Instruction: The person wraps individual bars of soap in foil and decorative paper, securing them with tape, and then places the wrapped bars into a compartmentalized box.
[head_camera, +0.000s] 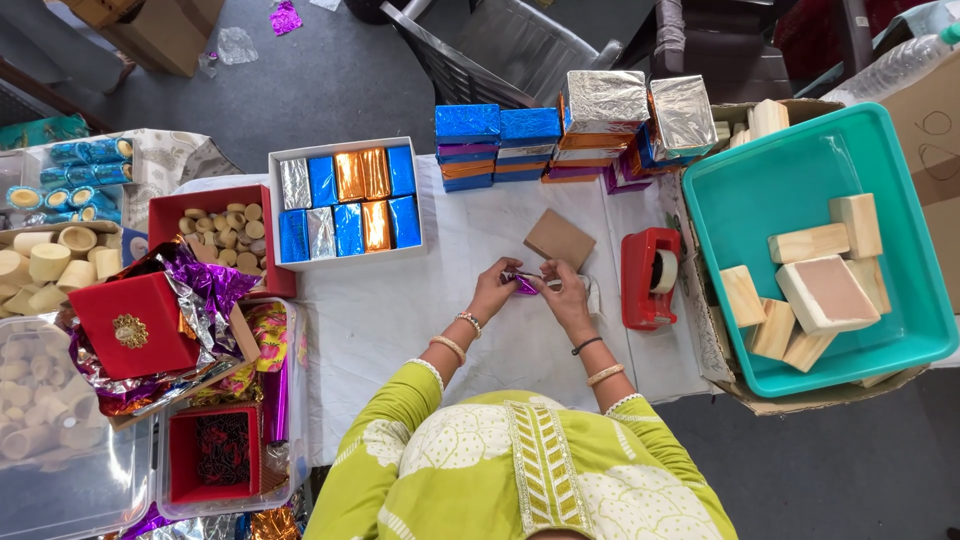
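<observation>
I can't make out the small purple foil piece (524, 284): my left hand (494, 290) and right hand (566, 297) cover most of it. My head is cut off at the bottom edge. The clear tub (40, 470) runs off left, its contents blurred.

Taking the red tape dispenser (650, 277) as our mark, we have bare white surface (400, 320) to its left, broken only by a brown card (559, 239). Behind it stacked foil boxes (560, 140) wall off the far edge. Right of it, the teal tub (800, 170) of wooden blocks (812, 290) bars our way.
</observation>
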